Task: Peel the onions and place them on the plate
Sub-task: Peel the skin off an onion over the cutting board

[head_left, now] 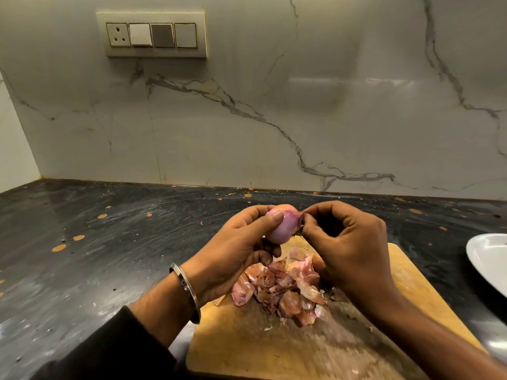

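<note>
While the left hand (233, 250) grips the onion (281, 224) above the far end of the cutting board (247, 349), its thumb lies across the bulb's pale purple top and its fingers curl under it. The right hand (345, 242) pinches a bit of skin at the onion's right end, finger and thumb tips pressed together there. Below both hands a heap of dry pinkish peels (285, 286) lies on the board, partly hidden by the right palm. The plate (491, 261) sits on the dark counter (82, 242) to the right of the board, well apart from the onion and cut off by the picture's edge. A metal bangle (186, 292) rings the left wrist above a dark sleeve (109, 352). Orange specks dot the counter. On the marble wall (329, 119) behind hangs a switch panel (152, 35) with a socket.
</note>
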The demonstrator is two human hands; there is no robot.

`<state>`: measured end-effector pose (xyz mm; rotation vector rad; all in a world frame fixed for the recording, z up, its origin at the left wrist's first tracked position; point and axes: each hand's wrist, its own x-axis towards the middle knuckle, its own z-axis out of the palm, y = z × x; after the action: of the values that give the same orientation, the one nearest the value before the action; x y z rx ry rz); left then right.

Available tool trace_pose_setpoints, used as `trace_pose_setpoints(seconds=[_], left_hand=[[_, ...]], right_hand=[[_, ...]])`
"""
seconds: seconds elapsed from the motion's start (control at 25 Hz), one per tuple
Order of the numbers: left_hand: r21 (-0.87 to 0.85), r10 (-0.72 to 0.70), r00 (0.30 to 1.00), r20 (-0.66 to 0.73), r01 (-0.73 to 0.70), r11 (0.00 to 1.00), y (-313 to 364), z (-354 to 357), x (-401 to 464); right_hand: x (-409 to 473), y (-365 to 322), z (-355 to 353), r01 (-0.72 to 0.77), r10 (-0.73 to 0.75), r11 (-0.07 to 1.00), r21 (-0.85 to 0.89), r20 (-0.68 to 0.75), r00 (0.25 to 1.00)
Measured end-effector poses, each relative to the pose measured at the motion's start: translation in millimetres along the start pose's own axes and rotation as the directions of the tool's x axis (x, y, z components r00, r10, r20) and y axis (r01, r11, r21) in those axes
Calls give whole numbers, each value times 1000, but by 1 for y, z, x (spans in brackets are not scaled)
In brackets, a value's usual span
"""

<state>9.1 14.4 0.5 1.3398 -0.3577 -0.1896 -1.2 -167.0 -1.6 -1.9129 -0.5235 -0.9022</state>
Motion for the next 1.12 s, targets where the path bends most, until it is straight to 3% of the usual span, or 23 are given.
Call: trace_pose_setpoints(seconds=[0.24, 0.44, 0.56, 0.8, 1.12], left_hand=[[127, 34, 999, 6, -34, 991, -2, 1, -1], [152, 34, 999, -40, -27, 988, -3, 0, -2], [167, 53, 998, -17, -49, 985, -2, -1, -2], [187, 69, 994, -86, -52, 981, 0, 1, -3], [166, 70, 992, -100, -53, 985, -6, 3, -1]], right_hand=[[3, 1, -1, -65, 65, 997, 39, 10, 998], [4, 0, 1, -153, 126, 973, 175, 153, 980], [4, -1, 1, -113, 80, 983, 142, 219, 972], [3, 6, 2, -126, 103, 960, 251, 103, 989], [-3, 5, 6, -115, 116, 981, 154, 1, 993]])
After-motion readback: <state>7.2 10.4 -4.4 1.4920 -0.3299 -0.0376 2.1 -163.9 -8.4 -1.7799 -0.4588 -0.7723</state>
